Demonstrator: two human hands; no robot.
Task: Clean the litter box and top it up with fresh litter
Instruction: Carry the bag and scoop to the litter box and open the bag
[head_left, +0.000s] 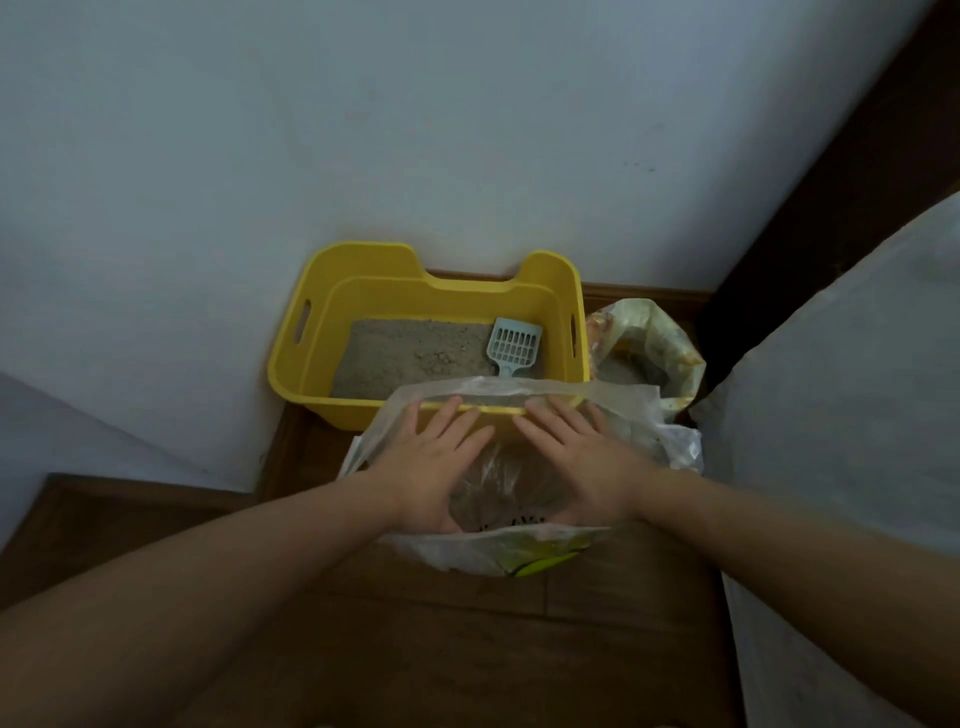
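Yellow plastic litter box (337, 408), pale blue slotted scoop (513, 345) inside, clear plastic litter bag (498, 488) on its near rim, left hand (431, 462) and right hand (576, 457) flat on bag, fingers straight

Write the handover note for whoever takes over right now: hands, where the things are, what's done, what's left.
Left hand: open, fingers flat on the litter bag.
Right hand: open, also flat on the bag.
The bag stands on the floor in front of the litter box, its mouth laid over the near rim.
The scoop lies inside the box, right side.
A second open bag sits right of the box.
Done: scooping, probably; can't confirm.
Left: tip in fresh litter.
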